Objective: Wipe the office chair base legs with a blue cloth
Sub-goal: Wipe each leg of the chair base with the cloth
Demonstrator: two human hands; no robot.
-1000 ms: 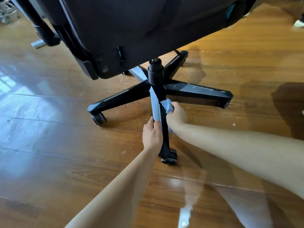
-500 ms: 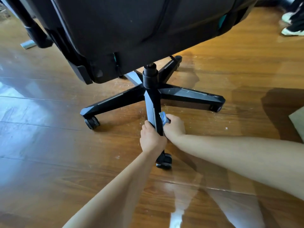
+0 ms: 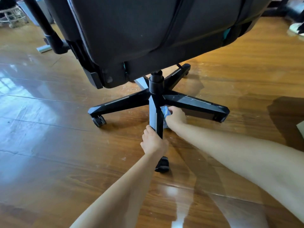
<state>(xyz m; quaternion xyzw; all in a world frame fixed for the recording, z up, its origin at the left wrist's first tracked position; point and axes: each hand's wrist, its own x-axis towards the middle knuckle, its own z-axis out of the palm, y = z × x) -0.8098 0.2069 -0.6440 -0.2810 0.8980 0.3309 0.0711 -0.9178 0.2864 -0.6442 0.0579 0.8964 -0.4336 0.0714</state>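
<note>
Gripping the near leg (image 3: 156, 119) of the black chair base (image 3: 156, 97) at the frame's centre, my left hand (image 3: 153, 143) wraps its fingers round the leg just above the caster (image 3: 162, 165). My right hand (image 3: 175, 116) is clenched on the blue cloth (image 3: 165, 111), pressing it against the right side of that same leg, close below the hub. Cloth and leg are touching; a grey-blue fold of the cloth hangs beneath the hand toward the floor (image 3: 65, 145). Both bare forearms reach in from the lower edge and lower right. The seat (image 3: 156, 30) tilts over the base, filling the upper middle of the frame. Another leg runs to centre left, ending in a caster (image 3: 98, 120); a further one (image 3: 197, 102) stretches to centre right. Pale specks dot the glossy wooden boards around the base. A shoe (image 3: 296, 28) shows at the upper right edge.
</note>
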